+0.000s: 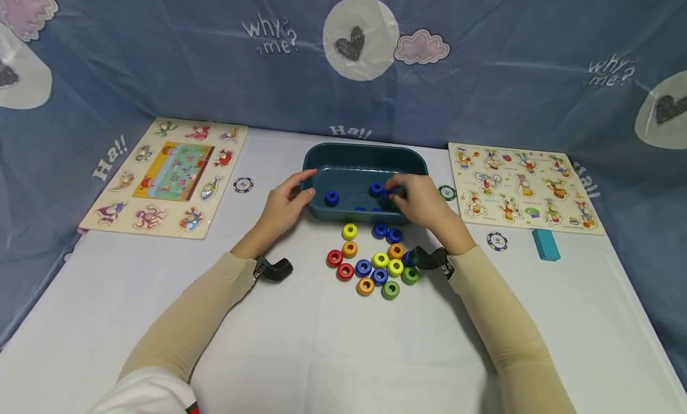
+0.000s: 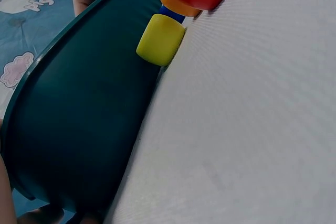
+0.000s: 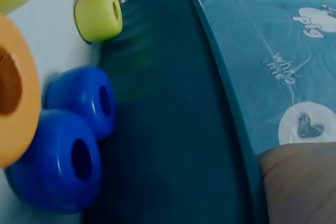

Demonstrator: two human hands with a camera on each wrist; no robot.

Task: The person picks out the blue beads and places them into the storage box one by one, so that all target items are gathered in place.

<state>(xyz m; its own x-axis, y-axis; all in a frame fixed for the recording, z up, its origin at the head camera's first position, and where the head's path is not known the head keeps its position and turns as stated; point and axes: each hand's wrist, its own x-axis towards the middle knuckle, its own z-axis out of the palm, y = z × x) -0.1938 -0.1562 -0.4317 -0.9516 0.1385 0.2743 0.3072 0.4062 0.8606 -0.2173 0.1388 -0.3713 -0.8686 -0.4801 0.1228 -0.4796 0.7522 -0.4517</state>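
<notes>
A dark teal plastic bin [image 1: 365, 150] stands on the table, with several blue rings [image 1: 331, 197] inside. My left hand [image 1: 284, 203] holds the bin's left end, its fingers at the rim and outer wall; some fingers show at the bottom of the left wrist view. Inside the right part of the bin, my right hand [image 1: 421, 200] has curled fingers round a blue ring, mostly hidden by them. In front of the bin lie loose rings: yellow [image 1: 380, 260], orange [image 1: 365, 286], red [image 1: 345, 272], green [image 1: 390, 290] and blue [image 1: 363, 268].
A wooden sea-animal puzzle board [image 1: 115, 208] lies at the back left, another puzzle board [image 1: 517, 190] at the back right. Poker chips [image 1: 244, 185] lie near both boards. A teal block [image 1: 546, 244] sits on the right. A patterned blue cloth [image 1: 483, 92] hangs behind the table.
</notes>
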